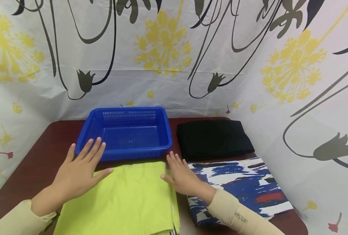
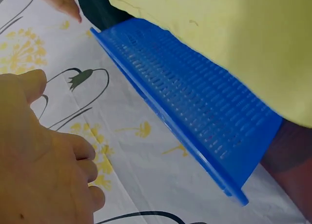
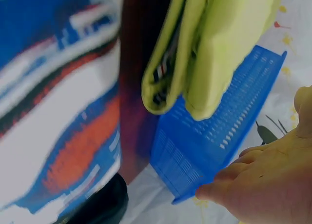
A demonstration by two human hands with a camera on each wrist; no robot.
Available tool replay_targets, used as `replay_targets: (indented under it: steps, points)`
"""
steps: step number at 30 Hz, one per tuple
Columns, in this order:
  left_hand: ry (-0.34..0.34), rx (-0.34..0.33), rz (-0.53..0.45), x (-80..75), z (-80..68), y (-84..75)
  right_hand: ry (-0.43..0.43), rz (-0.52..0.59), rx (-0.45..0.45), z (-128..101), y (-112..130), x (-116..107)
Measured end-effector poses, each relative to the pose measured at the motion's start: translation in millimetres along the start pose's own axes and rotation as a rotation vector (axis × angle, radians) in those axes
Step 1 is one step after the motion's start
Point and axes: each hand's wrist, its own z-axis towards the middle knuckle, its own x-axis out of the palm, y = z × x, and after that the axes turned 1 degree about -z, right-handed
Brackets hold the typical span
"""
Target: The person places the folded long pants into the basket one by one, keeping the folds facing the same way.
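Note:
A folded lime-yellow cloth (image 1: 124, 199) lies flat at the front of the table, its layered folds showing along the right side. Over its upper left part my left hand (image 1: 76, 176) is held with fingers straight and spread, nothing in it. My right hand (image 1: 182, 176), fingers extended and thumb out, is at the cloth's upper right edge, also holding nothing. Just beyond the cloth stands a blue plastic basket (image 1: 129, 137) with slotted walls and nothing inside. In the right wrist view the cloth's folded end (image 3: 204, 63) shows a striped strip between its layers.
Right of the basket lies a folded black cloth (image 1: 212, 138). In front of it is a folded cloth patterned in blue, white and red (image 1: 244, 189), partly under my right forearm in the head view. The dark red table (image 1: 44, 150) meets flower-printed white sheeting (image 1: 168, 91) behind and on both sides.

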Motion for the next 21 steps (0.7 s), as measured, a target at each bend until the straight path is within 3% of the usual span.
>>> replay_targets:
  steps: [8, 15, 21]
  points:
    - [0.016, -0.048, -0.079, 21.6, -24.9, 10.1, 0.02, 0.025, -0.048, -7, -3, 16]
    - [0.068, -0.089, -0.189, 49.7, -37.1, 14.0, 0.042, 0.019, -0.025, -11, -9, 25]
    - [0.071, -0.096, -0.212, 61.6, -44.4, 18.3, 0.074, 0.056, 0.026, -10, -7, 26]
